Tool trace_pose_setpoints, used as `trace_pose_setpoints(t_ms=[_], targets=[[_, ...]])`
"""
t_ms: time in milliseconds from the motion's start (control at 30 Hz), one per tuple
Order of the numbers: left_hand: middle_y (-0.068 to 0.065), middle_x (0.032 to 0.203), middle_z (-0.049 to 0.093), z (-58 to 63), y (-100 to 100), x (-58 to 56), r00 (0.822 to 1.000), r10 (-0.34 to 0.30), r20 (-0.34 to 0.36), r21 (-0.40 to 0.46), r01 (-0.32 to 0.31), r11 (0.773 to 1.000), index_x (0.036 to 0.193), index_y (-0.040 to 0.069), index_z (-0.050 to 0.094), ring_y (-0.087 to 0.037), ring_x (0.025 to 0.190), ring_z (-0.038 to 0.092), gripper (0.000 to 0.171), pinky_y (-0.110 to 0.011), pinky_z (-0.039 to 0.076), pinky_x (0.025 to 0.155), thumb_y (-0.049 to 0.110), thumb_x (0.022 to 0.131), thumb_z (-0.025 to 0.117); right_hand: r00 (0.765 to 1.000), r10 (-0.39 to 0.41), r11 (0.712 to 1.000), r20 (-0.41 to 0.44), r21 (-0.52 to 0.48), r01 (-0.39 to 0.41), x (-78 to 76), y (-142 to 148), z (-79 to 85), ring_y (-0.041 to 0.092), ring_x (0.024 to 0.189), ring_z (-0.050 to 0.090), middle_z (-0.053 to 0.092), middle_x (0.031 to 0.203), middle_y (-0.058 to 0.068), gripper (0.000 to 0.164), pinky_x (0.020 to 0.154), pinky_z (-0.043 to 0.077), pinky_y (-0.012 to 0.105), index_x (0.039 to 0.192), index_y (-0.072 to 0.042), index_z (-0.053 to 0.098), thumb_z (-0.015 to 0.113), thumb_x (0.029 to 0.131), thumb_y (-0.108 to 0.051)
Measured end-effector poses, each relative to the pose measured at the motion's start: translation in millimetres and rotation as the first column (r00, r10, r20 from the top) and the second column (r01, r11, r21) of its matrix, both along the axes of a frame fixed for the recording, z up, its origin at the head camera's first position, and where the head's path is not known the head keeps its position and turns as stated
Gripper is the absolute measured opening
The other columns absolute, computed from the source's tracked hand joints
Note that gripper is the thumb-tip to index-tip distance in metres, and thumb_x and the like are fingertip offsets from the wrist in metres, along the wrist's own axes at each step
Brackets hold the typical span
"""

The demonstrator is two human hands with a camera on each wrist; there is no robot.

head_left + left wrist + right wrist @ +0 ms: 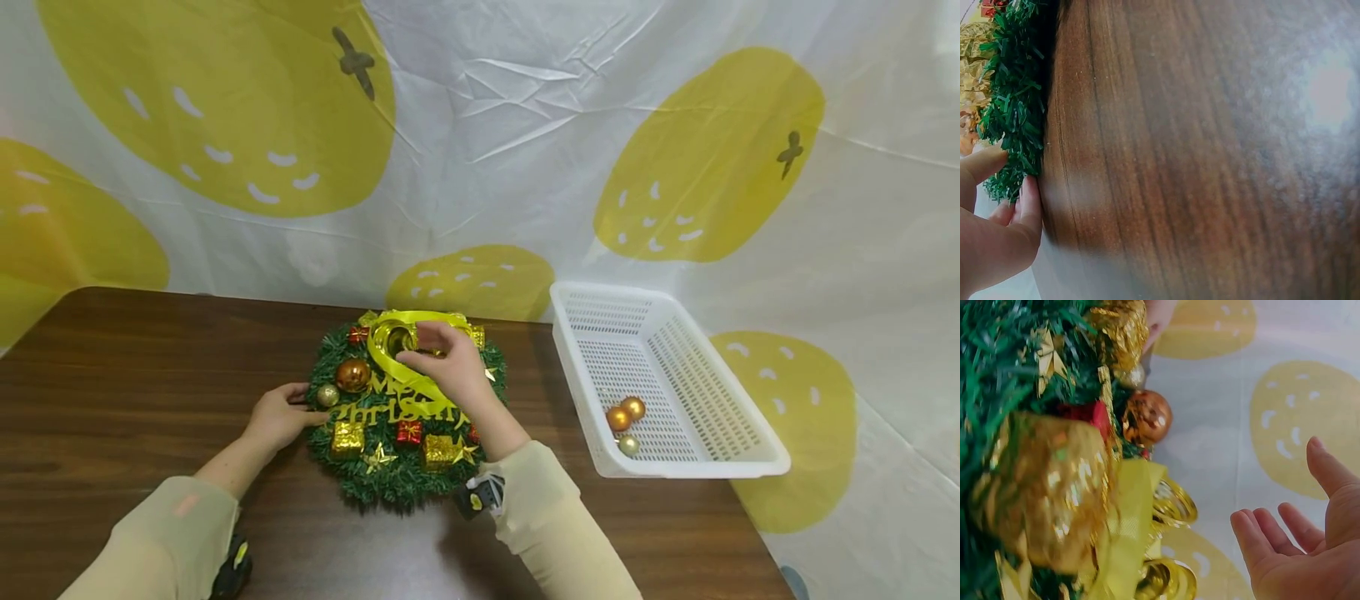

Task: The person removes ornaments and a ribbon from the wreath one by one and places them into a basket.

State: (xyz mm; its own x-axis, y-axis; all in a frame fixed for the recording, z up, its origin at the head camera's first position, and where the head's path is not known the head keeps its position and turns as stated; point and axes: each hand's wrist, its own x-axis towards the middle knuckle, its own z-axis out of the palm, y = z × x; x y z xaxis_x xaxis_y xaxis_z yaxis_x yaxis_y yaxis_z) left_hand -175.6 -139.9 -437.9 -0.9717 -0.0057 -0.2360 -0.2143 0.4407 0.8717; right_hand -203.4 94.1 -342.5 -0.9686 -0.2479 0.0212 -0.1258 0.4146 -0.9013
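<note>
A green Christmas wreath [390, 492] lies on the table, bearing gold "Merry Christmas" lettering, gold gift boxes [348, 439], stars and a copper bauble [352, 376]. My left hand [277, 417] grips its left edge; in the left wrist view, thumb and fingers [1032, 209] are on either side of the greenery. Above the wreath's upper part is my right hand [453, 362], thumb and fingers spread and holding nothing. Beside it are a yellow ribbon [431, 392] and shiny gold bells [397, 337]. The right wrist view shows a gap between that hand and the bells [1175, 503].
At the right stands a white perforated plastic basket [660, 358] with two copper baubles [618, 418] and a pale gold bauble [628, 446] in its near left corner. Behind the brown wooden table [150, 375] hangs a white curtain [487, 125] with yellow fruit shapes.
</note>
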Motion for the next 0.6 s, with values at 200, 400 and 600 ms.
trace_pose_setpoints(t_ms=[200, 400, 600], targets=[[-0.036, 0.139, 0.033, -0.8, -1, 1.3, 1.0, -0.003, 0.0, 0.005, 0.003, 1.0, 0.142, -0.013, 0.026, -0.048, 0.124, 0.039, 0.073, -0.053, 0.041, 0.1, 0.015, 0.086, 0.064, 1.0, 0.015, 1.0, 0.024, 0.0, -0.015, -2.1, -15, -9.5, 0.027, 0.12, 0.053, 0.055, 0.131, 0.012, 0.055, 0.094, 0.049, 0.042, 0.133, -0.014, 0.052, 0.071, 0.083, -0.029], [-0.036, 0.14, 0.032, -1.8, -2, 1.1, 1.0, 0.003, 0.006, 0.011, -0.003, 1.0, 0.142, -0.012, 0.025, -0.048, 0.125, 0.039, 0.073, -0.053, 0.041, 0.101, 0.015, 0.087, 0.064, 0.999, 0.022, 1.0, 0.026, -0.003, -0.022, -5.2, -28, -20.3, 0.026, 0.119, 0.054, 0.055, 0.132, 0.012, 0.057, 0.093, 0.05, 0.041, 0.134, -0.011, 0.051, 0.072, 0.083, -0.026], [-0.035, 0.141, 0.032, -2.9, -1, -0.9, 1.0, 0.004, 0.004, 0.01, -0.004, 1.0, 0.142, -0.012, 0.026, -0.047, 0.125, 0.04, 0.074, -0.053, 0.041, 0.1, 0.016, 0.086, 0.065, 1.0, 0.018, 1.0, 0.023, 0.018, -0.018, -7.9, -38, -33.0, 0.024, 0.121, 0.053, 0.055, 0.133, 0.009, 0.06, 0.093, 0.051, 0.037, 0.134, -0.012, 0.051, 0.073, 0.081, -0.03]])
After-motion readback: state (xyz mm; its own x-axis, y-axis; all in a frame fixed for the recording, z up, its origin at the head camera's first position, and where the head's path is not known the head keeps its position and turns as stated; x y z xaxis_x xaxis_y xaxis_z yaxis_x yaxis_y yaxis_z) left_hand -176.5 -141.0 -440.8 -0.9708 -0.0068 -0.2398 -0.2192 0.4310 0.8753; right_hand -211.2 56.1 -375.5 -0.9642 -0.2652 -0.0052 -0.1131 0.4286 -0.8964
